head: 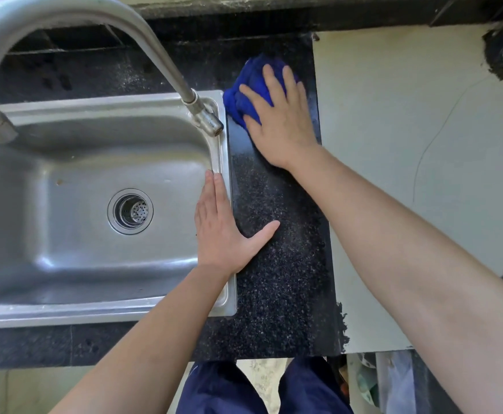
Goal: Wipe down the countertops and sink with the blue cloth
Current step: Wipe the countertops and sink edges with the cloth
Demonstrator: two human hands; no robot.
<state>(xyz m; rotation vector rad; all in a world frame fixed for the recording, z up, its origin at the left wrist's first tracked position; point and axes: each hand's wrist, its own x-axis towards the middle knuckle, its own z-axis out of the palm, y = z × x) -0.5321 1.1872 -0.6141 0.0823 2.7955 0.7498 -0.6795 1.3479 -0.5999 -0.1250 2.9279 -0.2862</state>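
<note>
The blue cloth [248, 85] lies bunched on the black speckled countertop [283, 264], at the far end of the strip to the right of the sink. My right hand [280, 121] presses flat on top of it, fingers spread. My left hand [223, 231] rests flat and open on the right rim of the steel sink [95, 115], with its thumb out on the countertop. The sink basin is dry-looking, with a round drain strainer [131, 211] in the middle.
A curved steel faucet [74, 13] arches over the sink, its spout ending near the sink's far right corner. A pale wall [408, 144] borders the countertop strip on the right. Dark tiles run behind the sink. My dark blue trousers [262, 386] show below the counter edge.
</note>
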